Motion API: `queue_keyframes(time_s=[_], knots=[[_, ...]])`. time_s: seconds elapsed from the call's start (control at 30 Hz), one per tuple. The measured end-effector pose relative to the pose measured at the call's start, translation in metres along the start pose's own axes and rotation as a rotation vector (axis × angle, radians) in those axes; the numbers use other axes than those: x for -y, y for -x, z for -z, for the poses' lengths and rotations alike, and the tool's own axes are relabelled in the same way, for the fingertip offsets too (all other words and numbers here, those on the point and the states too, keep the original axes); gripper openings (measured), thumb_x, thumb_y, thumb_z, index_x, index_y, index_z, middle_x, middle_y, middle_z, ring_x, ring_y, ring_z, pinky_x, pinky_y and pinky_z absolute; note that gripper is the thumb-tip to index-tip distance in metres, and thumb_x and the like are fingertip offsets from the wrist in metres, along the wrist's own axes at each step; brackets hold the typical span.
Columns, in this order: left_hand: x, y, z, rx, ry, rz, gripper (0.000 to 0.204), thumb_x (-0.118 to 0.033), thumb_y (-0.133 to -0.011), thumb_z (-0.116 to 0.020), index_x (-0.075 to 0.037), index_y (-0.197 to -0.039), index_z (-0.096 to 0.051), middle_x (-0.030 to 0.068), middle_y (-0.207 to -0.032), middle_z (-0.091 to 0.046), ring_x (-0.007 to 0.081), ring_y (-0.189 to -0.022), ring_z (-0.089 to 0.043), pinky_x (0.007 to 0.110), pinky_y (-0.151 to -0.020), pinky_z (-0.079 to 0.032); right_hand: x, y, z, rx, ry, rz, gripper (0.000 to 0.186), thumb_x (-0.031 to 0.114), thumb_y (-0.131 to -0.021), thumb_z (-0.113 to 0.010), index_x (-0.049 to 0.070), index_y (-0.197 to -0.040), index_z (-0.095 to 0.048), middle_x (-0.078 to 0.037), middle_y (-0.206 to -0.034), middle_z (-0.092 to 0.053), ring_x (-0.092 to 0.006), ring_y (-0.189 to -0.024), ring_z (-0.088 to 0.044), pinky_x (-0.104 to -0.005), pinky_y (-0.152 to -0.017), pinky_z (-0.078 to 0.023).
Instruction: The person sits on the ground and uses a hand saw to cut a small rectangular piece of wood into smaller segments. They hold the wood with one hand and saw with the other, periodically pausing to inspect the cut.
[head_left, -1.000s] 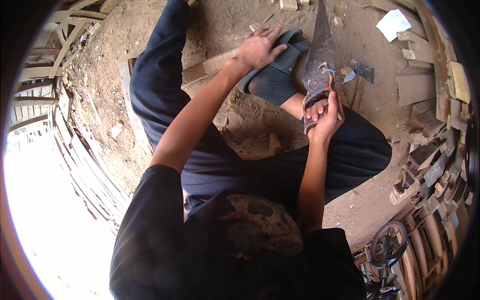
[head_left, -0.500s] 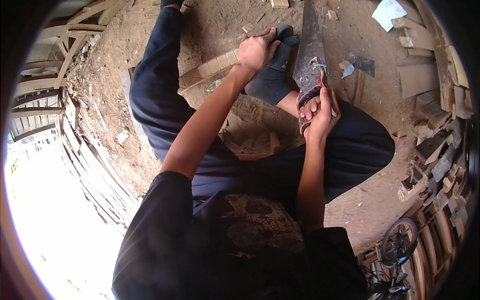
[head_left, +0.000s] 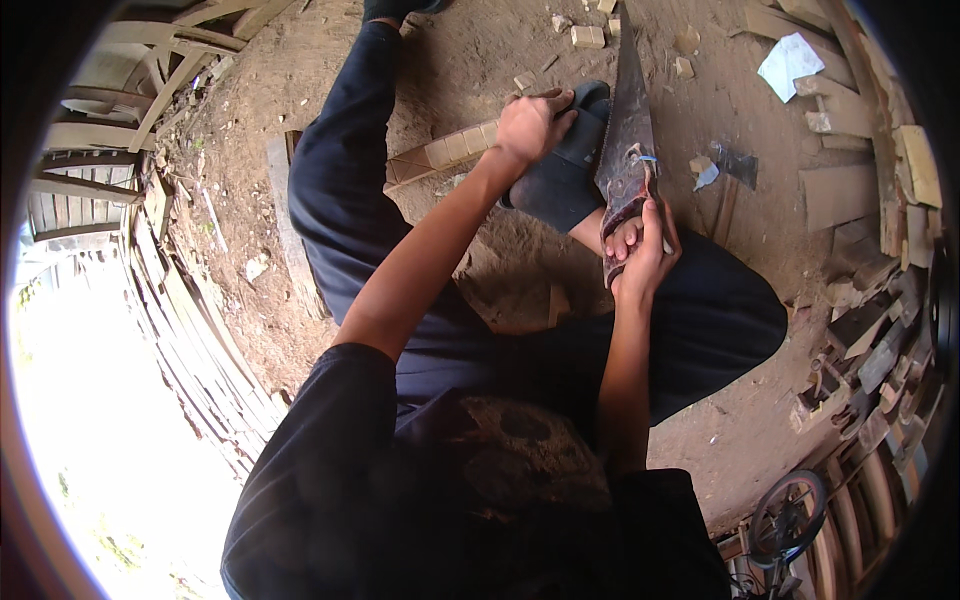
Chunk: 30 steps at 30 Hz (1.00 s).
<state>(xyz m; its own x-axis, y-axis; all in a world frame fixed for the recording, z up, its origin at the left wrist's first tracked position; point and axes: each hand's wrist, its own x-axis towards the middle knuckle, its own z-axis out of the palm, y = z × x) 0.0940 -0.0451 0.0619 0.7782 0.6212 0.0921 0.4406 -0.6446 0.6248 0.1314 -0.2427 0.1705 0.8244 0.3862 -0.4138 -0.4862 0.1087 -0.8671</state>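
Note:
My right hand is wrapped round the worn handle of a handsaw. Its dark blade points away from me, with the toothed edge facing left. My left hand is closed over the far right end of a wooden strip marked across into several block-like sections. Its fingers hide that end of the strip. Just right of that hand, my dark-covered foot rests beside the saw blade. Whether the blade touches the wood cannot be made out.
Small cut wood blocks lie on the dirt floor ahead. A pale sheet and a dark plastic scrap are to the right. Piled wood offcuts line the right side, with a bicycle wheel below. Long planks lie at left.
The whole view has shifted, so the scene sits lower and further right. Against my foot, the saw lies slightly further left. Both hands keep their grips.

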Motion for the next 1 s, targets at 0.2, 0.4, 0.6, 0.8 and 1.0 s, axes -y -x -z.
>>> queue_keyframes(time_s=[0.2, 0.4, 0.6, 0.8, 1.0], knots=[[0.008, 0.007, 0.029, 0.244, 0.013, 0.108, 0.035, -0.035, -0.09, -0.058, -0.013, -0.116, -0.066, 0.0119, -0.112, -0.068, 0.0309, -0.097, -0.066, 0.044, -0.092, -0.046, 0.0, 0.008, 0.003, 0.022, 0.03, 0.032, 0.021, 0.018, -0.095, -0.055, 0.001, -0.105, -0.064, 0.004, -0.055, -0.035, -0.0082, -0.038, -0.034, -0.0251, -0.037, -0.033], [0.06, 0.06, 0.036, 0.251, -0.305, 0.153, 0.048, -0.043, -0.084, -0.066, -0.012, -0.121, -0.06, 0.011, -0.123, -0.06, 0.0304, -0.119, -0.054, 0.052, -0.096, -0.042, -0.003, 0.011, 0.006, 0.032, 0.04, 0.029, 0.022, 0.018, -0.095, -0.054, 0.001, -0.106, -0.063, 0.004, -0.054, -0.036, -0.0081, -0.037, -0.035, -0.0253, -0.037, -0.033], [0.081, 0.058, 0.041, 0.34, -0.4, 0.191, 0.042, -0.033, -0.081, -0.069, -0.013, -0.117, -0.061, 0.009, -0.12, -0.058, 0.0287, -0.12, -0.051, 0.052, -0.093, -0.041, 0.01, 0.03, -0.002, 0.125, 0.092, 0.015, 0.025, 0.017, -0.096, -0.054, 0.001, -0.114, -0.061, 0.004, -0.055, -0.036, -0.0069, -0.038, -0.035, -0.024, -0.037, -0.033], [0.097, 0.057, 0.036, 0.314, -0.173, 0.171, 0.033, -0.023, -0.078, -0.068, -0.012, -0.109, -0.066, 0.0134, -0.111, -0.064, 0.031, -0.112, -0.058, 0.054, -0.092, -0.042, 0.025, 0.083, 0.011, 0.228, 0.241, -0.035, 0.035, 0.011, -0.095, -0.055, -0.002, -0.128, -0.054, 0.003, -0.056, -0.042, -0.0036, -0.042, -0.035, -0.022, -0.038, -0.03], [0.12, 0.055, 0.035, 0.392, -0.033, 0.209, 0.036, -0.025, -0.08, -0.065, -0.011, -0.113, -0.066, 0.0165, -0.112, -0.064, 0.0333, -0.114, -0.057, 0.059, -0.099, -0.038, 0.033, 0.139, 0.028, 0.276, 0.426, -0.223, 0.041, 0.011, -0.094, -0.058, 0.001, -0.133, -0.052, 0.002, -0.068, -0.052, -0.0024, -0.049, -0.04, -0.0203, -0.043, -0.031]])
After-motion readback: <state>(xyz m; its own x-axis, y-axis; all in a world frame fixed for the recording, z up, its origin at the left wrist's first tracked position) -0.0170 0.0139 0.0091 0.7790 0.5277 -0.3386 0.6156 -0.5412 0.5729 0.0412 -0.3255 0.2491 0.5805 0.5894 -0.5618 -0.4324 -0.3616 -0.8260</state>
